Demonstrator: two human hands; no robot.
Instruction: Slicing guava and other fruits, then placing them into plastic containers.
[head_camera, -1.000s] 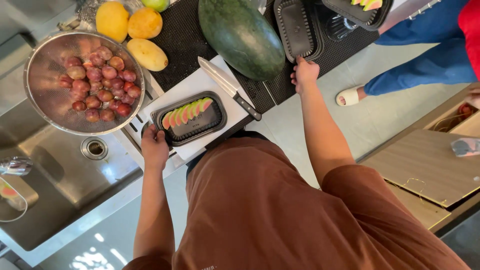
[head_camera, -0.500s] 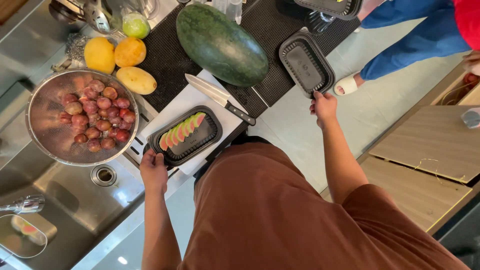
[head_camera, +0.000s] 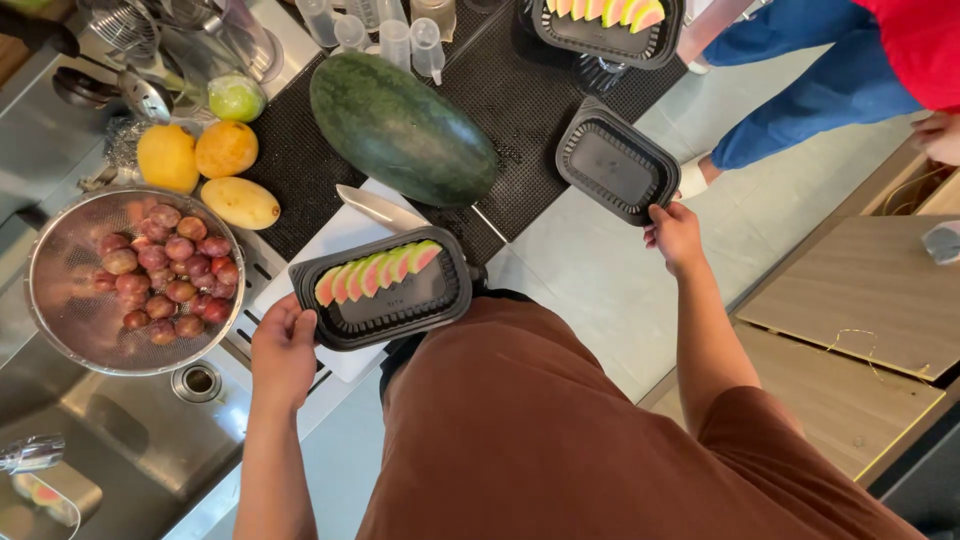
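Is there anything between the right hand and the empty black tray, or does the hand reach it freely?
Nothing visible stands between them. The right hand already grips the near corner of the empty tray. The watermelon lies apart, to the tray's left. The left hand holds the filled tray.

Three black plastic food trays, the packaging here, are in view. The nearest tray (head_camera: 385, 290) is a ribbed rectangle with rounded corners. It sits tilted over a white board, holds a row of pink-and-green fruit slices along its far side, and is gripped at its near-left corner by the left hand (head_camera: 283, 350). An empty tray (head_camera: 617, 160) of the same shape is held by the right hand (head_camera: 675, 235) at its near corner, over the edge of a black mat. A third tray (head_camera: 605, 25), with yellow and pink slices, lies at the top edge, partly cut off. No labels, signs or screens can be made out.
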